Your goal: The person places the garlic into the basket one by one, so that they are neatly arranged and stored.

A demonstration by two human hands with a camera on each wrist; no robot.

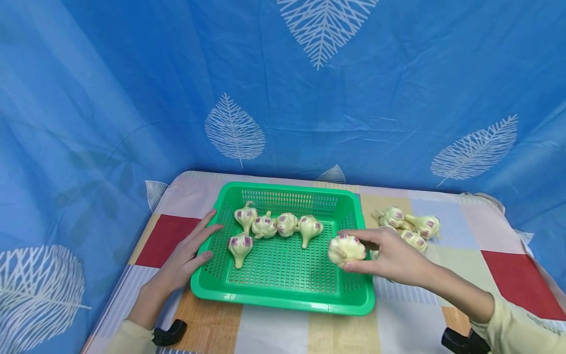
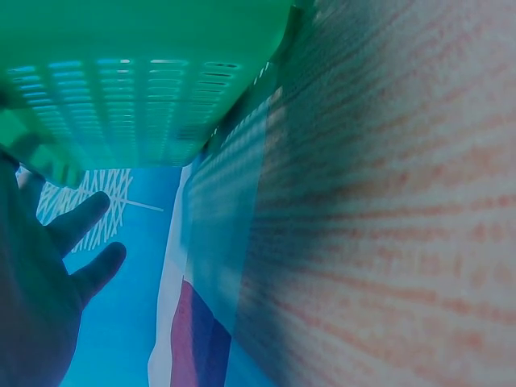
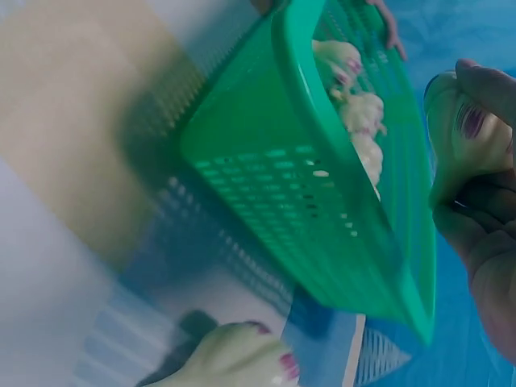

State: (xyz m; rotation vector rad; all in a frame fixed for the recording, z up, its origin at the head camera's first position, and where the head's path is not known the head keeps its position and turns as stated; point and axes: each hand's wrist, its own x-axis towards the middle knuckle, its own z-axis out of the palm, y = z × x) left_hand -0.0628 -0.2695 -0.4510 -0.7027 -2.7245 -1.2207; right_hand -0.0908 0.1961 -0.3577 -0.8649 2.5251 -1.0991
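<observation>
A green plastic basket (image 1: 283,301) with slotted walls stands on the table, several purple-streaked garlic bulbs (image 1: 265,225) lying in its left and back part. My right hand (image 1: 395,258) grips one garlic bulb (image 1: 347,250) between thumb and fingers above the basket's right rim; the right wrist view shows this held bulb (image 3: 468,133) beside the rim. At the basket's left rim rests my left hand (image 1: 185,258), its fingers spread and fairly straight. In the left wrist view the left hand (image 2: 40,274) is dark, and part of its contact with the basket is hidden.
A loose pile of garlic bulbs (image 1: 424,227) lies on the table right of the basket, partly behind my right hand. A patchwork cloth (image 1: 468,255) covers the table. Blue curtain (image 1: 283,98) with white leaf prints hangs behind and at the left.
</observation>
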